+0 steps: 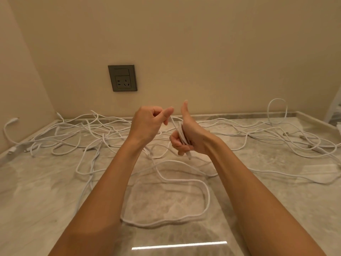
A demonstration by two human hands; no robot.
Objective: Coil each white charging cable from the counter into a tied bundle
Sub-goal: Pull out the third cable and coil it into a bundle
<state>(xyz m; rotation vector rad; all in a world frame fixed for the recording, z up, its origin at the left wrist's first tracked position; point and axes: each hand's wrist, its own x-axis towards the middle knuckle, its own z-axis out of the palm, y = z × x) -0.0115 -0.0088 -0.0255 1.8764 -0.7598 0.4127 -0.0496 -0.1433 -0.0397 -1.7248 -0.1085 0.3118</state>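
I see both hands raised above the counter [276, 200] at frame centre, close together but not touching. The right hand [190, 133], just right of centre, grips a coil [181, 134] of white cable: several turns cross the palm, the fingers are curled round them and the thumb points straight up. A short plug end [189, 155] sticks out below this hand. The left hand [148, 124], just left of centre, has its fingers curled and pinches the strand that leads out of the coil, at the tip of the forefinger. Below the left hand the cable [206, 193] drops to the counter and lies in one wide, loose loop at lower centre, between the forearms. More white cables [88, 130] lie tangled across the back of the counter from the left edge to the right edge; one loop [277, 109] at upper right stands up against the wall [203, 52]. A grey socket [122, 78] sits on the wall at upper left of centre. A bright strip of reflected light [179, 245] crosses the counter at the bottom centre.
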